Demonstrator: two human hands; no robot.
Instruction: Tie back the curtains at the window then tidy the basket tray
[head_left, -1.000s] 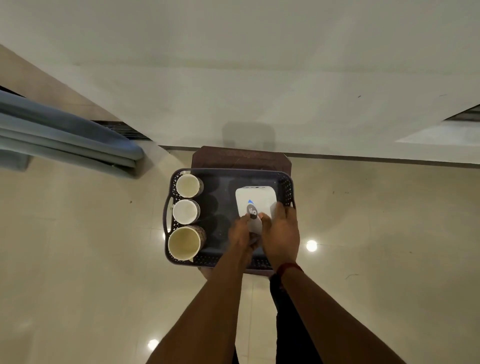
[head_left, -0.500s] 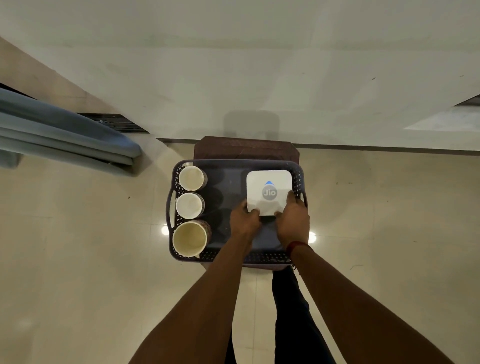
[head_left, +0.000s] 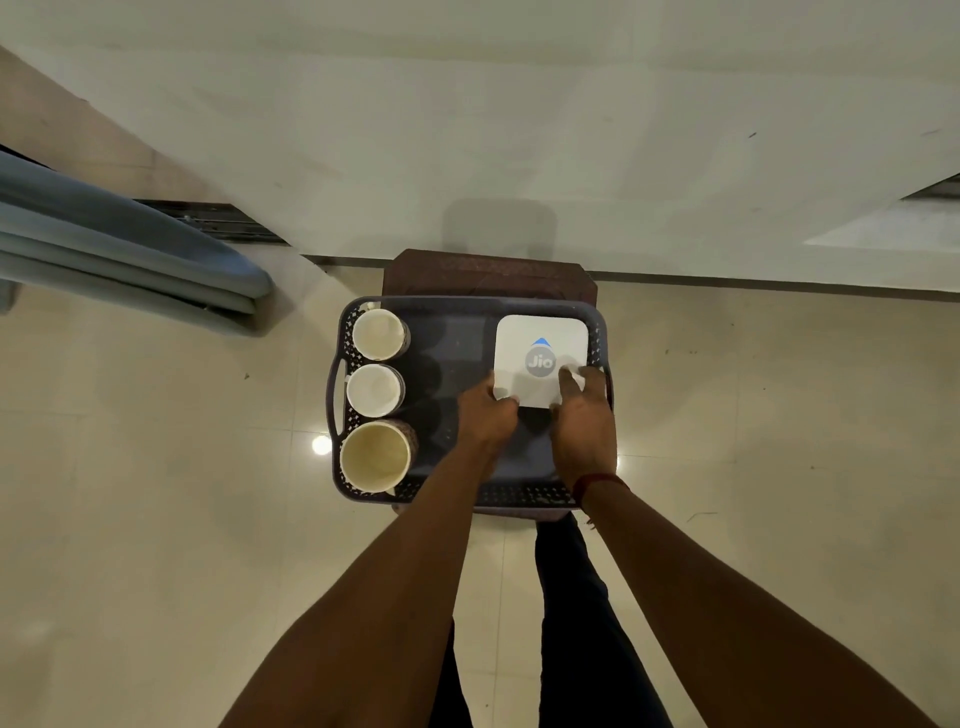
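Brown stool (head_left: 488, 275), perhaps wooden, stands on glossy tiled floor (head_left: 156, 467).

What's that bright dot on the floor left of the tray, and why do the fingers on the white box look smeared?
Head view: the dot is glare, probably a ceiling lamp mirrored in the glossy floor. Head view: the right hand has fingers on the white box that are motion-blurred; the left hand looks sharper. Head view: the wide lens bows the wall's foot.
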